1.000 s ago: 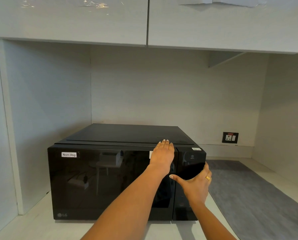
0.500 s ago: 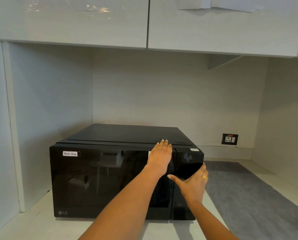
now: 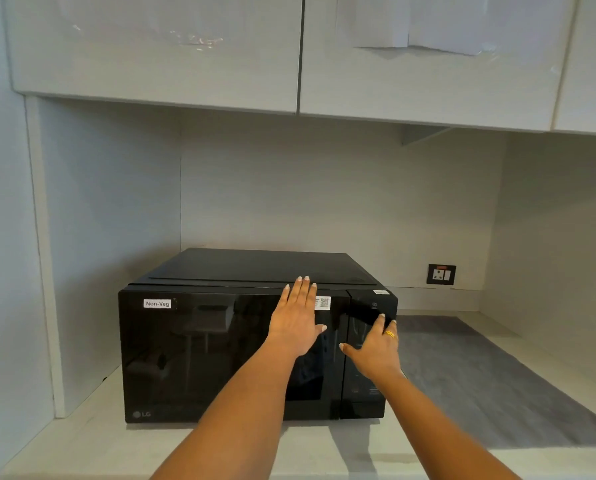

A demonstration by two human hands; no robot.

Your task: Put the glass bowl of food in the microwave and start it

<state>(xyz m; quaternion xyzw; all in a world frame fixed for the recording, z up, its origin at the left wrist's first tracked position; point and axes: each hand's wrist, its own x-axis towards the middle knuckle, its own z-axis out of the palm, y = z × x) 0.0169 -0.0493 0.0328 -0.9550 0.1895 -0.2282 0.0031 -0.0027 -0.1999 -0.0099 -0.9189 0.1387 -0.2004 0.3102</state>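
Fingers [image 3: 300, 289] of left hand [image 3: 296, 322] lie flat and spread on the microwave [image 3: 199, 355] door, upper right part, tips at the top edge; nothing held. At far left of the door sits a white "Non-Veg" label [image 3: 157, 303], w/ the LG logo [image 3: 141, 414] at bottom left corner. Door is shut, dark glass; can't tell what's inside, so the glass bowl isn't visible anywhere. Just right of left hand is a QR sticker [image 3: 323, 302]. Right hand [image 3: 376, 351] is open too, fingers extended, thumb out to the left, up against the control panel [image 3: 366, 386]; ring [image 3: 389, 334] on one finger; holds nothing. Microwave stands on the pale tabletop [image 3: 82, 445]. Right of it: grey mat [image 3: 480, 386] on the tabletop, wall socket [image 3: 441, 274] behind. White cabinets [image 3: 158, 50] overhead.
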